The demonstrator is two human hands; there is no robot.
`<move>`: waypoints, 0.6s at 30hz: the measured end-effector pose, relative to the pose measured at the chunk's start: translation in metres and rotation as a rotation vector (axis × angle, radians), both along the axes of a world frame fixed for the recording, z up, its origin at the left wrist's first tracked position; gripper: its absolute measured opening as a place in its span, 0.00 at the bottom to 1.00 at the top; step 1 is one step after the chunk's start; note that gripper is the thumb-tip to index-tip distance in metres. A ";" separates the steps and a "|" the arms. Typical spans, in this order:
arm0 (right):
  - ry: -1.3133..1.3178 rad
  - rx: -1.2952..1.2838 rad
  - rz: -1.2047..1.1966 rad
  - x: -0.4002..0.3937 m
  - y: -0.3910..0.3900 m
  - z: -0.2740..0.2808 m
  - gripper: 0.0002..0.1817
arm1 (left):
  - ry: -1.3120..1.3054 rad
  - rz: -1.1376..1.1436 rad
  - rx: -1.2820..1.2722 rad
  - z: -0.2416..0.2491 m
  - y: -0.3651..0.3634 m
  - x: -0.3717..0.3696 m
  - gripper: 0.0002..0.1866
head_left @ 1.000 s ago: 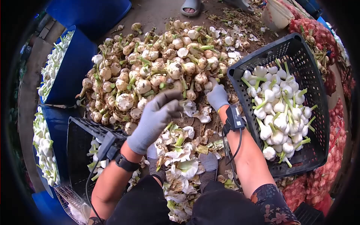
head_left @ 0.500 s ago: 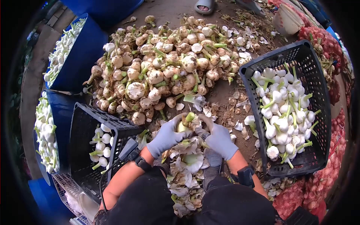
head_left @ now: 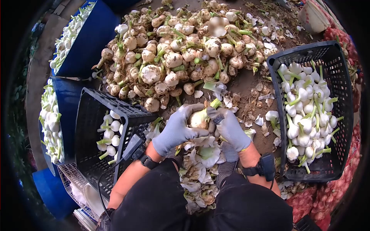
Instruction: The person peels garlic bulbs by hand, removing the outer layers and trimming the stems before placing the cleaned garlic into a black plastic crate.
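Note:
My left hand [head_left: 178,129], in a grey glove, is wrapped round a garlic bulb [head_left: 199,119] with brownish outer skin. The bulb's cut green stem points up and to the right. My right hand [head_left: 231,129], gloved too, has its fingers pressed together at the stem and the bulb's right side; whether it holds a bit of skin is too small to tell. Peeled-off skins [head_left: 200,161] lie between my feet, just below the hands. Beyond the hands spreads a large heap of unpeeled garlic [head_left: 173,59].
At the right stands a black crate [head_left: 310,178] of white garlic. Another black crate [head_left: 90,154] at the left holds fewer bulbs. Blue tubs [head_left: 86,42] of white garlic line the far left. Red net sacks [head_left: 327,200] lie at the lower right.
The view has shifted, so the heap and right crate appear further right. The bulb has tilted in my left hand and shows more of its side. My right fingers have come onto its stem.

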State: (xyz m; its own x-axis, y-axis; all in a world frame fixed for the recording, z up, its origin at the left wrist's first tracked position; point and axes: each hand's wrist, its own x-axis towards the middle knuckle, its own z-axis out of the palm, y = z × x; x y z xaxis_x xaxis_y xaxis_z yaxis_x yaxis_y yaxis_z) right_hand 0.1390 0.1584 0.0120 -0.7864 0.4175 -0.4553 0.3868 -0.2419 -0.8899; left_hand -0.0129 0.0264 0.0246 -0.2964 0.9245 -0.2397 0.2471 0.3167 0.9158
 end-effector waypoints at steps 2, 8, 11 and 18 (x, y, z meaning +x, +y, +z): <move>-0.021 -0.050 -0.025 -0.004 -0.002 0.004 0.14 | -0.204 0.082 -0.009 0.001 -0.001 0.002 0.39; -0.022 -0.235 -0.115 -0.006 -0.006 0.023 0.12 | -0.586 0.258 0.082 0.007 -0.002 -0.003 0.36; -0.119 -0.248 -0.138 -0.008 -0.008 0.012 0.09 | -0.919 0.430 0.201 0.007 0.002 0.004 0.34; 0.297 -0.090 -0.123 -0.013 -0.015 0.008 0.15 | -0.902 0.262 0.146 0.006 -0.012 -0.003 0.47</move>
